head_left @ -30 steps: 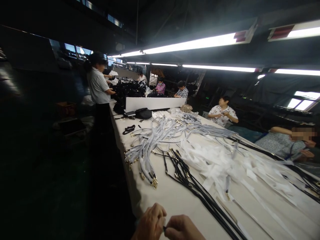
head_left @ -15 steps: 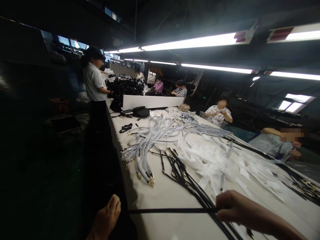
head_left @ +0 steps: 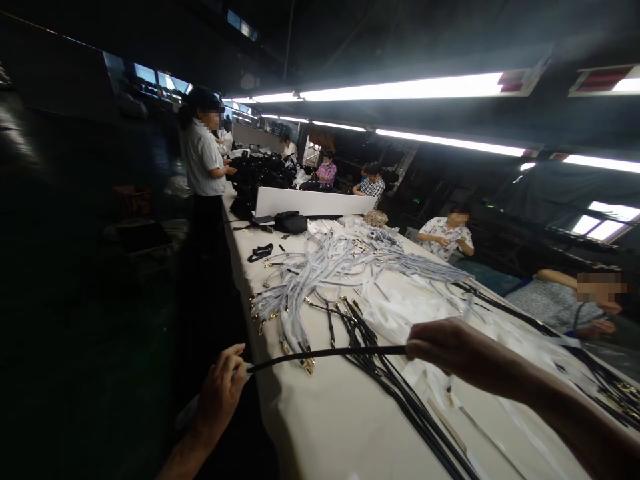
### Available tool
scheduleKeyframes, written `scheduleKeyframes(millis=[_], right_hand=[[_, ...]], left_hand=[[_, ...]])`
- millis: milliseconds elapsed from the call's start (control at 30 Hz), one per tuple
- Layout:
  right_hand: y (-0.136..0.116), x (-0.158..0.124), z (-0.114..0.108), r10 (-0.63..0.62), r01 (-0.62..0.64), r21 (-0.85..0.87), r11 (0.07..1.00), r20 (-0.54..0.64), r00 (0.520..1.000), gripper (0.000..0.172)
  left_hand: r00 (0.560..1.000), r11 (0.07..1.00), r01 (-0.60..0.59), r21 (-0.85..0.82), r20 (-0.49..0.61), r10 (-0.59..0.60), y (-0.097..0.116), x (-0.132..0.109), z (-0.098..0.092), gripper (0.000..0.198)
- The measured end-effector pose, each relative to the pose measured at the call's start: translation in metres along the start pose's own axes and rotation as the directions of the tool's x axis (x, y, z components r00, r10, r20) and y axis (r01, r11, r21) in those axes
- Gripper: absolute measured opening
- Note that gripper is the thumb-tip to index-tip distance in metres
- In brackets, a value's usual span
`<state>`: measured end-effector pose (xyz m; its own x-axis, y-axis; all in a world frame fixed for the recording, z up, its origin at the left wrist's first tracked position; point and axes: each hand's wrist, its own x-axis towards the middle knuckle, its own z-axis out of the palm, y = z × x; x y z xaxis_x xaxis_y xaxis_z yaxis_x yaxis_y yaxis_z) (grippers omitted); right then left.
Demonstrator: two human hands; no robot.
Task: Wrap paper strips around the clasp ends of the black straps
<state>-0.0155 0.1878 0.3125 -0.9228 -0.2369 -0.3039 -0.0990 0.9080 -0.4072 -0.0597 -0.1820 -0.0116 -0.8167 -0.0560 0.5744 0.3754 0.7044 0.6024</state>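
A black strap [head_left: 330, 352] stretches across the front of the table, bowing slightly upward. Its right end is in my right hand [head_left: 445, 343], which is closed around it. At the strap's left end, my left hand [head_left: 225, 383] has its fingers curled on a strip of pale plastic film [head_left: 246, 373], which seems to cover that end. More of the pale film shows behind my left wrist. Under the strap lies a bundle of black straps [head_left: 385, 380] with gold-coloured metal fittings. Beyond it are many film-wrapped straps [head_left: 305, 287] with gold-coloured clasps.
Loose white film [head_left: 400, 307] is heaped mid-table. A white board [head_left: 315, 202] stands across the table [head_left: 320, 427], with black goods [head_left: 265, 170] behind it. A person [head_left: 205, 153] stands at the left edge; several others sit along the right. More black straps [head_left: 595, 367] lie right.
Both hands have risen, lifting the strap higher above the table. My left hand now grips pale film at the strap's left end. The whole view has shifted slightly.
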Motion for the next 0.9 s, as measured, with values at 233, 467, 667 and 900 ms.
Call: scheduleKeyframes(millis=[233,467,667,900], right_hand=[[-0.083,0.049,0.026,-0.211,0.212,0.149,0.966,-0.022,0.977,0.029],[-0.101,0.080,0.061,-0.371,0.317,0.381,0.869,0.078,0.925,0.025],[-0.078,0.068,0.033,-0.209,0.360,0.725,0.587,-0.293,0.933,0.035],[0.036,0.012,-0.012,0.348,0.405,0.818,0.408,-0.550,0.760,0.042]], left_hand=[[0.981,0.902,0.118,-0.414,0.192,-0.040,0.126,0.075,-0.028,0.020],[0.976,0.646,0.142,-0.750,0.214,0.033,0.188,0.117,-0.059,0.024],[0.730,0.530,0.410,-0.743,0.615,0.298,0.155,0.075,-0.001,0.051],[0.676,0.969,0.248,0.003,0.715,-0.175,0.019,-0.034,0.036,0.021]])
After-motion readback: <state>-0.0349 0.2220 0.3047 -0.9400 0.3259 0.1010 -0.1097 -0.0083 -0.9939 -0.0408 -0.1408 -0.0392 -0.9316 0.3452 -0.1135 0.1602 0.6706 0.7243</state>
